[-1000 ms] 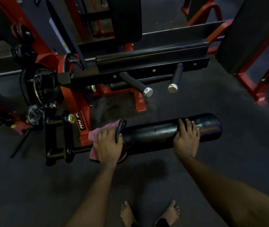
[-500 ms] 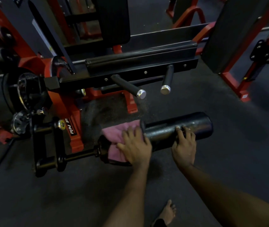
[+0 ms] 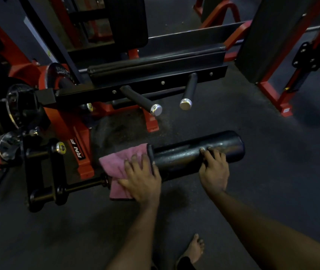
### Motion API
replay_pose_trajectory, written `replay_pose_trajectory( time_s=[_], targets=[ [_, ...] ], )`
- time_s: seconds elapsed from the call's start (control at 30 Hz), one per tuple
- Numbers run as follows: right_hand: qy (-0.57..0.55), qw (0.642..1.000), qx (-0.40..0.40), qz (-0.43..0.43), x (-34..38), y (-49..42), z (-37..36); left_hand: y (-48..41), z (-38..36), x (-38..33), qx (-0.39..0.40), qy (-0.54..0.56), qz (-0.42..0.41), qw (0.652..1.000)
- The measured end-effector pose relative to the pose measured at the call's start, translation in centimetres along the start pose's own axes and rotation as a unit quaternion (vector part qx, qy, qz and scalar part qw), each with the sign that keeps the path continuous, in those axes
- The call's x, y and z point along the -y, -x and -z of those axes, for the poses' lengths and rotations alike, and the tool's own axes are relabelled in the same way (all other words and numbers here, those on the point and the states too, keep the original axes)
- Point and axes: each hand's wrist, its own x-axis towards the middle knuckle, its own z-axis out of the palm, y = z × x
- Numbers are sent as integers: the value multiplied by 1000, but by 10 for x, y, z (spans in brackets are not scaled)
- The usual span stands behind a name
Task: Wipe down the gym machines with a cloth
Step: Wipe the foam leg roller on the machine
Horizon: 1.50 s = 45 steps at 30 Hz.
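Red steel at the far left: machine frame, with a thin black axle reaching rightward to carry the pad. Just beside it, pressed the pink cloth under the left hand against the inner end of the black roller pad, right at the junction with that axle. Laid the fingers straight and spread over the fabric, gripping nothing, presumably to put flat pressure on the end cap and rub it clean. Farther right, wrapped the right hand over the pad's top, fingers curled round its curve and thumb on the near side, probably to stop any spinning or swinging under the wiping. Left most of the pad's length, right of the cloth, apparently yet to be covered.
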Motion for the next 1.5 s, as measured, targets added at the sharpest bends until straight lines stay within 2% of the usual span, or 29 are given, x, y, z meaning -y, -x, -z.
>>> replay_pose_trajectory(
  time_s=[0.17,0.33,0.47,0.53,0.6,0.67,0.73,0.77,0.83,0.87,0.97,1.03,1.1,1.3,1.5],
  targets=[
    [-25,1000,11,10,-13,-13,14,42,-23,-85,28,43,-100,994],
    [-57,998,1,18,-19,-23,24,-4,-5,-52,11,16,-191,981],
    [-55,998,-10,6,-13,-24,21,-42,10,-55,58,1,-54,997],
    [-45,999,-17,10,-12,-23,21,-32,12,-75,84,7,-62,995],
    [-36,999,-16,13,-10,-23,22,-18,14,-80,89,53,-110,989],
    [-40,999,-7,-14,-2,-27,22,-19,24,-64,99,180,-110,972],
    [-46,997,-32,-47,14,-31,23,-29,35,-34,55,320,-90,941],
    [-47,996,-54,-49,26,-32,21,-34,39,-15,15,349,-80,934],
    [-48,996,-76,-25,62,-33,14,-45,39,24,-43,314,-44,947],
    [-39,997,-62,-6,86,-31,10,-51,38,43,-44,278,-17,959],
    [18,998,50,37,153,-19,-13,-58,25,89,28,194,12,980],
    [53,988,143,29,179,-10,-37,-58,15,106,69,193,-12,979],
    [90,979,179,26,184,-1,-60,-56,10,111,77,206,-25,975],
    [125,984,115,60,160,-3,-58,-51,12,110,88,166,-27,982],
    [130,988,78,35,114,-20,-38,-48,15,111,78,168,-30,982]
  ],
)
